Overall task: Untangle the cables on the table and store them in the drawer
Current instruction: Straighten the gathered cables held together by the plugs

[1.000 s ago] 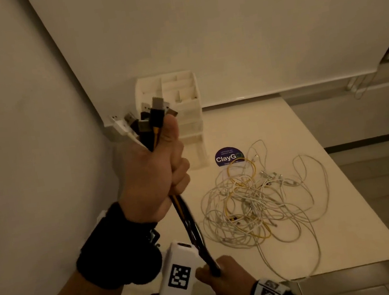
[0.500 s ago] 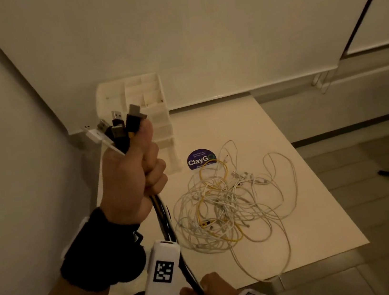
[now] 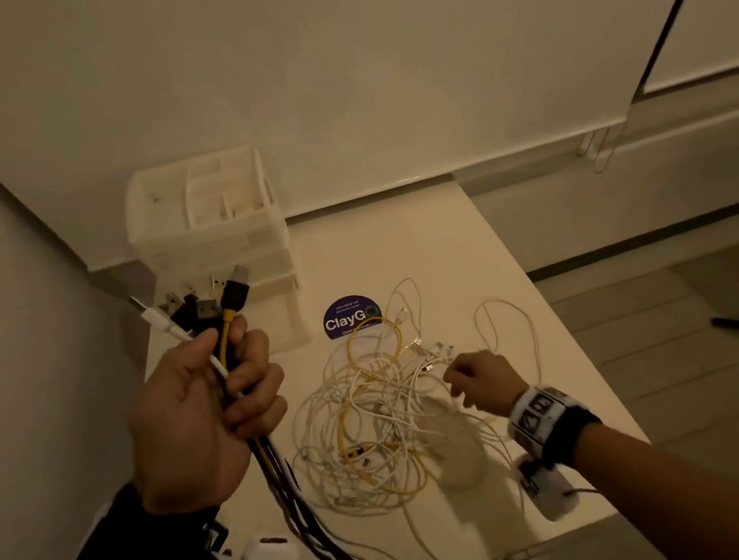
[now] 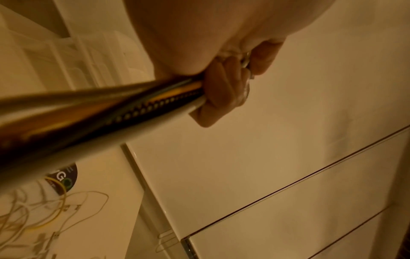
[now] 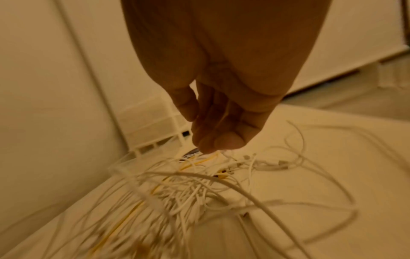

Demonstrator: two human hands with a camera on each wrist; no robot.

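At the left of the head view, the left hand (image 3: 202, 422) grips a bundle of cables (image 3: 225, 347), plugs sticking up above the fist and cords hanging toward the lower edge. Right of centre, the right hand (image 3: 479, 378) reaches into the tangled cables (image 3: 378, 421) on the table (image 3: 528, 305); the drawer unit (image 3: 219, 234) stands upper left. The left wrist view shows fingers (image 4: 217, 91) curled round the bundle. The right wrist view shows fingertips (image 5: 221, 140) bunched just above the blurred tangle; whether they pinch a cable, I cannot tell.

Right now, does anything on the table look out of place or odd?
Nothing damaged or spilled. The white and yellow cables lie knotted in one heap on the table, as the task expects. A purple sticker sits beside the drawer unit.
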